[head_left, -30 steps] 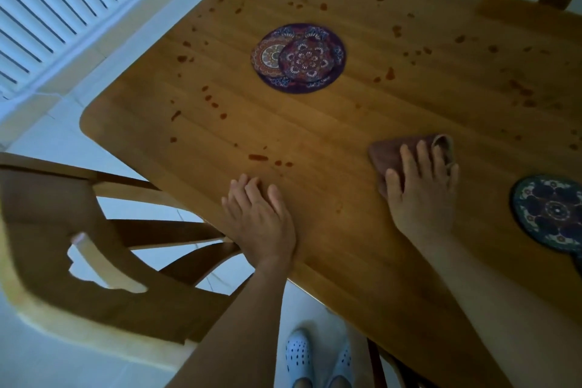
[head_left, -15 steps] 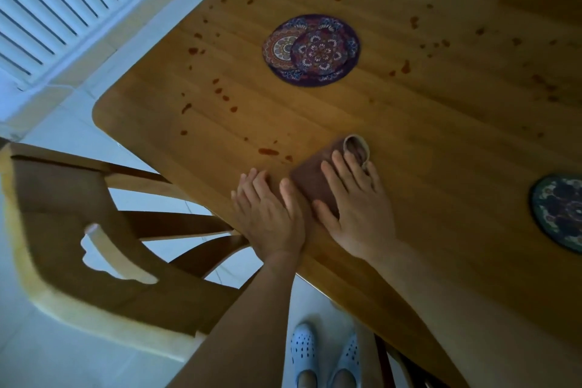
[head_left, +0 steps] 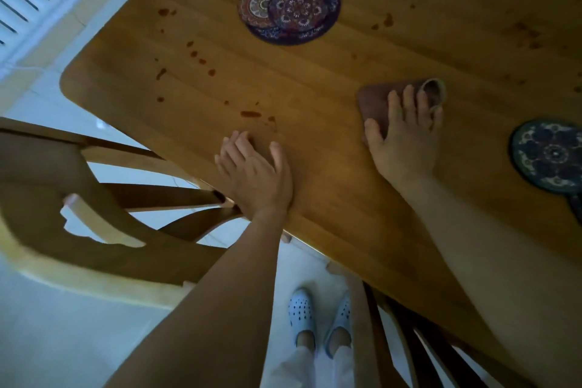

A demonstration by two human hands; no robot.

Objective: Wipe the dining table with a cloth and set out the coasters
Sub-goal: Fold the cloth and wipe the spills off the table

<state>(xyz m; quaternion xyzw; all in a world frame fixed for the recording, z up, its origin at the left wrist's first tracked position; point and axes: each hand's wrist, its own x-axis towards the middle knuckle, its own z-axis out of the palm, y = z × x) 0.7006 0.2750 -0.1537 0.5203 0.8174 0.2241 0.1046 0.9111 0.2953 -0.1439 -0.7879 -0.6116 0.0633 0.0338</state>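
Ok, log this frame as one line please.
phase: wiping | right hand: flat on cloth | left hand: braced on table edge | stains: remain | coasters: stacked, one apart

No writing, labels, brands or numbers can be read anywhere here; the coasters (head_left: 289, 6) carry only mandala patterns.

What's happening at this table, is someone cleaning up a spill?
A person is wiping a wooden dining table. The right hand presses a brown cloth flat on the top, while the left hand rests flat near the table's edge. Reddish spots dot the wood beyond the left hand, not yet wiped. A pile of overlapping patterned coasters lies farther back, and a single dark coaster lies right of the cloth.
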